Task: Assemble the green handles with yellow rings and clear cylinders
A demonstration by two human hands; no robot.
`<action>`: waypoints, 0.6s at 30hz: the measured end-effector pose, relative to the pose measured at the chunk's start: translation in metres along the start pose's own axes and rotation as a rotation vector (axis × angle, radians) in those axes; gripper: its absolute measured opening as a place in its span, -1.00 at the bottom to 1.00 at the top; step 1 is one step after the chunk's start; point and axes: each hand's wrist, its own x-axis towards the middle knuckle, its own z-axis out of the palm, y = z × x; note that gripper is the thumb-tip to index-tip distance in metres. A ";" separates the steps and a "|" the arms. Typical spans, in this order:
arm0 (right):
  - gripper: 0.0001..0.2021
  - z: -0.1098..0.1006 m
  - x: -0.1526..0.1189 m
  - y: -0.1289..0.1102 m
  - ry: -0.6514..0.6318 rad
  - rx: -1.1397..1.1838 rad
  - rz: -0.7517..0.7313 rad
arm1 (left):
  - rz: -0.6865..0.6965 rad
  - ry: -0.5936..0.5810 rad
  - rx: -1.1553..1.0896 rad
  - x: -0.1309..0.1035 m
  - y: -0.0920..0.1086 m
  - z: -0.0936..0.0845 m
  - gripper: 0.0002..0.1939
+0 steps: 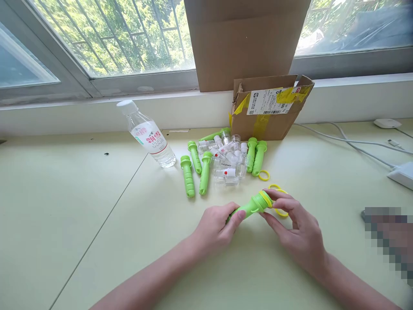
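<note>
My left hand (217, 224) is wrapped round the lower part of a green threaded plastic handle (250, 209), which tilts up to the right. At its collar end sits a yellow ring (266, 199), pinched between the thumb and fingers of my right hand (300, 230). Partly behind the right fingers lie more yellow rings (282, 213) on the table. Farther back, several similar green handles (187, 177) lie on both sides of a pile of clear ribbed plastic pieces (229, 161), some with white parts. One loose yellow ring (263, 175) rests beside the right-hand handles.
A water bottle (151, 137) with a white cap stands behind the handles at left. An open cardboard box (271, 122) stands at the back, against the window wall. White cables (348, 140) and a white device (403, 174) lie at right, near a pixelated patch.
</note>
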 end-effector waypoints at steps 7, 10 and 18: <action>-0.70 -0.002 0.000 -0.003 0.000 0.007 -0.038 | -0.052 0.087 -0.079 -0.001 0.001 0.006 -0.68; -0.69 -0.002 -0.001 -0.004 -0.011 0.008 -0.024 | -0.034 0.090 -0.094 -0.003 0.001 0.007 -0.77; -0.69 0.000 0.000 -0.003 -0.018 -0.006 -0.018 | 0.038 0.103 -0.029 -0.005 -0.002 0.009 -0.76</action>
